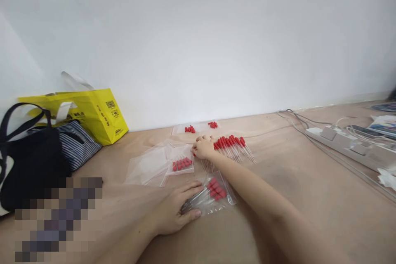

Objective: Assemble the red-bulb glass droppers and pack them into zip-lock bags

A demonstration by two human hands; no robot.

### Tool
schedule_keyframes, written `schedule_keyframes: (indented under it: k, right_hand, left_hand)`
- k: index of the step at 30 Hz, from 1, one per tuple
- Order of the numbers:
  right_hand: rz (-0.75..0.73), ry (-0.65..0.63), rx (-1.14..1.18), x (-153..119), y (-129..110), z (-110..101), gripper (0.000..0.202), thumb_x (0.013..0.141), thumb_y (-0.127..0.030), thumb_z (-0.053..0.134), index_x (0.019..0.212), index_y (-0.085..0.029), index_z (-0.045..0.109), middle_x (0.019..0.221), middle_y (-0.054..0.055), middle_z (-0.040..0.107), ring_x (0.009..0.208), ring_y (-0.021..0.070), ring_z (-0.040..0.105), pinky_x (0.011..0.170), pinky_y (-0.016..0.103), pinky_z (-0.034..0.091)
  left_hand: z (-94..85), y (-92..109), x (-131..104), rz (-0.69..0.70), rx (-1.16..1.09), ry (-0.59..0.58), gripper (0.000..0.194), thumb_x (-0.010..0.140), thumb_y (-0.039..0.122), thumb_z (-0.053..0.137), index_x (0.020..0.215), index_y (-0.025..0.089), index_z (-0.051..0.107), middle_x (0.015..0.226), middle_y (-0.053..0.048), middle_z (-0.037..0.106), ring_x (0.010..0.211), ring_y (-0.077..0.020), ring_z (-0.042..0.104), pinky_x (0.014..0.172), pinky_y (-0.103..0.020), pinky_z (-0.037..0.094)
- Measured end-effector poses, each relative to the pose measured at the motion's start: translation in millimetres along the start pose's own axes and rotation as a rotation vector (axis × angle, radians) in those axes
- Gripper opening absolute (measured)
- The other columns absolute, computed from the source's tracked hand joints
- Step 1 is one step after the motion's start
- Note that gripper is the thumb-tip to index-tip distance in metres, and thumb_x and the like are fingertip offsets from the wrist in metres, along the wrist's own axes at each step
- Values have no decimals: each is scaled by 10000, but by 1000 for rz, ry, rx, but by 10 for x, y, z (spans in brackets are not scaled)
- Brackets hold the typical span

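The left hand (176,211) is gripping the end of a clear bag (208,199), its thumb and fingers closing around it just above the bench (278,181). The bag is shining and showing bulbous red heads through its film, their thin shafts running back toward the palm. The right hand (202,147) is reaching farther out, curling downward beside a row of loose red-headed sticks (230,144), whose slender pale shafts are fanning toward the near side. Its fingertips are hiding behind the knuckles, so whether it is gripping anything I cannot tell. The right forearm is covering part of the row. Left of it, a filled bag (182,165) is resting by overlapping flat bags (145,169), their edges blurring together. A black bag (34,165) is running out of view, and pixelation is masking the lower left.
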State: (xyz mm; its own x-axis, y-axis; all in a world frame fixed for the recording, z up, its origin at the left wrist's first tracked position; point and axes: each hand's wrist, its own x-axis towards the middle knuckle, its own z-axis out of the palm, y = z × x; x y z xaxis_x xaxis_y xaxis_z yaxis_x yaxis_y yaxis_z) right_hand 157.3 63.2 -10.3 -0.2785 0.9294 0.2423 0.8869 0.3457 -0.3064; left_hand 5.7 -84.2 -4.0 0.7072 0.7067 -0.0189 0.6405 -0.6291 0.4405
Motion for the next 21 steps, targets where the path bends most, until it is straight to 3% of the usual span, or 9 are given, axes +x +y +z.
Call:
schedule_keyframes:
  k: [6, 9, 11, 14, 16, 18, 21]
  right_hand:
    - [81, -10, 121, 44, 32, -55, 179, 743, -352, 546, 760, -220, 665, 1094, 76, 544, 1108, 279, 358, 917, 557, 131]
    - [83, 1, 227, 7, 140, -238, 232, 746, -404, 537, 764, -196, 639, 1024, 79, 576, 1061, 267, 422, 889, 491, 258]
    - [45, 7, 316, -82, 265, -387, 246, 783, -399, 489, 805, -183, 604, 942, 60, 604, 955, 204, 507, 830, 382, 361]
    - [-16, 80, 491, -364, 520, -565, 262, 861, -373, 339, 860, -178, 514, 874, 25, 607, 795, 106, 562, 722, 252, 427]
    - [-35, 260, 877, -642, 712, -616, 287, 812, -457, 406, 792, -178, 468, 735, 9, 591, 680, 105, 568, 659, 250, 444]
    - [25, 354, 1088, -947, 893, -614, 333, 743, -518, 485, 750, -188, 442, 645, -21, 563, 594, 96, 552, 611, 244, 446]
    - [175, 366, 1204, -1339, 1088, -566, 351, 708, -524, 534, 749, -187, 444, 645, -27, 564, 559, 85, 545, 595, 240, 443]
  left_hand:
    - [-13, 18, 1, 4, -22, 12, 504, 806, 385, 481, 1279, 262, 358, 1357, -34, 341, 1223, -235, 324, 1007, -415, 279]
    - [-19, 23, 7, 1, -17, 6, 513, 805, 382, 484, 1286, 271, 344, 1362, -28, 333, 1227, -238, 317, 1007, -418, 278]
    - [-21, 23, 9, -8, -10, 3, 511, 807, 386, 480, 1287, 277, 340, 1365, -22, 327, 1230, -237, 311, 1008, -420, 278]
    - [-12, 24, 15, -11, 3, 11, 504, 811, 394, 471, 1284, 274, 344, 1363, -21, 330, 1234, -231, 307, 1011, -419, 273]
    - [2, 27, 25, -8, 10, 26, 499, 814, 390, 466, 1284, 275, 343, 1362, -19, 332, 1234, -227, 306, 1013, -417, 271]
    - [23, 31, 41, -5, 18, 41, 490, 818, 381, 461, 1283, 276, 344, 1361, -19, 333, 1233, -226, 309, 1012, -418, 274]
    - [56, 36, 73, -2, 26, 68, 482, 824, 377, 453, 1283, 283, 342, 1360, -14, 335, 1232, -223, 310, 1012, -416, 275]
